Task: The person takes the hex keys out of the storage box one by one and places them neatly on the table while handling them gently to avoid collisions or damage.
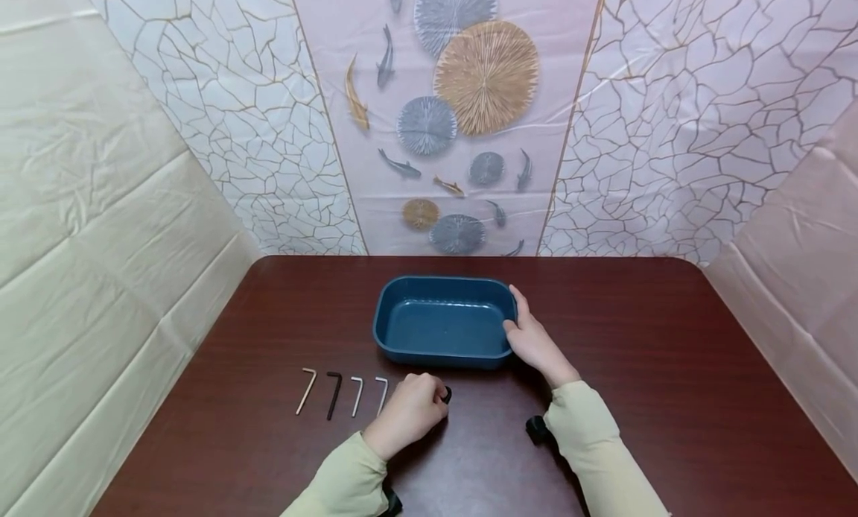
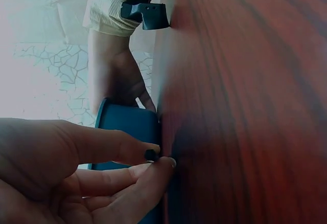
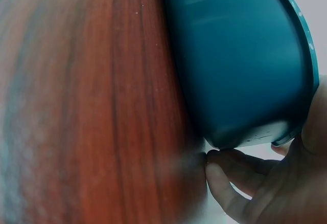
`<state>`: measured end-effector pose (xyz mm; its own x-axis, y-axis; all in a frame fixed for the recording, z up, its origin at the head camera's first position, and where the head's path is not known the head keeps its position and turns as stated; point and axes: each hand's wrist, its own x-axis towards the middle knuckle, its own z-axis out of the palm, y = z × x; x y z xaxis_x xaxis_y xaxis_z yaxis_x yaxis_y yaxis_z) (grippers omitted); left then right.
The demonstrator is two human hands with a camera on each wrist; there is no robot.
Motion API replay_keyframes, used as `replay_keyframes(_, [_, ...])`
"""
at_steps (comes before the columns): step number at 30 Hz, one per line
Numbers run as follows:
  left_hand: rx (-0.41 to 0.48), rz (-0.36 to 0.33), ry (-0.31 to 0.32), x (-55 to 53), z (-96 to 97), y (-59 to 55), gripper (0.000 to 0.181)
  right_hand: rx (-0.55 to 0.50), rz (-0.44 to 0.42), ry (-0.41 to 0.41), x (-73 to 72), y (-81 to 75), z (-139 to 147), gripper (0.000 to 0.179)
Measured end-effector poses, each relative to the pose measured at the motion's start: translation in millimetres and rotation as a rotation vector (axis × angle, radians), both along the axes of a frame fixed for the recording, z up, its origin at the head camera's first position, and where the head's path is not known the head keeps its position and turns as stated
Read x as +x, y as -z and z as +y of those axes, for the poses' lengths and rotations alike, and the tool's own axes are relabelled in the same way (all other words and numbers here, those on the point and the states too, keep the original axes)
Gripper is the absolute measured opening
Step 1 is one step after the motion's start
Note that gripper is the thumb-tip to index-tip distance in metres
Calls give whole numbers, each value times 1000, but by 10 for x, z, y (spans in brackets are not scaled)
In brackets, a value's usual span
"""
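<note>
A dark blue rectangular tub point(image 1: 442, 357) with rounded corners sits on the table, nothing inside it. My right hand point(image 1: 534, 343) grips its right end, thumb over the rim and fingers along the outer wall, as the right wrist view also shows. In front of the tub, low over the table, my left hand point(image 1: 410, 409) pinches a black hex key point(image 2: 151, 155) between thumb and fingers. Its hexagonal end faces the left wrist camera, and most of its length is hidden by the hand. Left of that hand lie several L-shaped hex keys, among them a black one point(image 1: 334, 395) and a silver one point(image 1: 357, 396).
At the row's left end lies a brass-toned hex key point(image 1: 306, 392); another silver one point(image 1: 382, 390) is close beside the left hand. The dark red wooden table point(image 1: 637, 353) reaches back to a patterned cloth point(image 1: 456, 234), with pale cloth at both sides.
</note>
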<state>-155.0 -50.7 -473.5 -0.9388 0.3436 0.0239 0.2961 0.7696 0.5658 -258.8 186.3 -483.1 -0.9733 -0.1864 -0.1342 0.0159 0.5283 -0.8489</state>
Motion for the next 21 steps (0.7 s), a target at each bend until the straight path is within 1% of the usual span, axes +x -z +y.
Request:
replay_keyframes(3, [-28, 33, -8, -5, 33, 10, 11, 2, 1, 1, 0, 5, 1, 69])
replay_keyframes(4, [-35, 40, -8, -6, 42, 14, 6, 1, 2, 2, -1, 7, 0, 69])
replay_keyframes(5, [-39, 49, -9, -6, 50, 17, 6, 0, 2, 2, -1, 8, -1, 69])
replay_keyframes(9, [-43, 80, -12, 12, 69, 13, 39, 2, -5, 0, 8, 4, -10, 69])
replay_keyframes(11, [-42, 92, -12, 20, 78, 1, 48, 5, -5, 4, 14, -2, -12, 69])
replay_keyframes(15, [-47, 106, -11, 19, 81, -10, 51, 6, 2, 11, 18, -3, -14, 68])
replay_keyframes(21, [-66, 101, -16, 13, 65, -12, 51, 14, 4, 11, 0, -5, -14, 68])
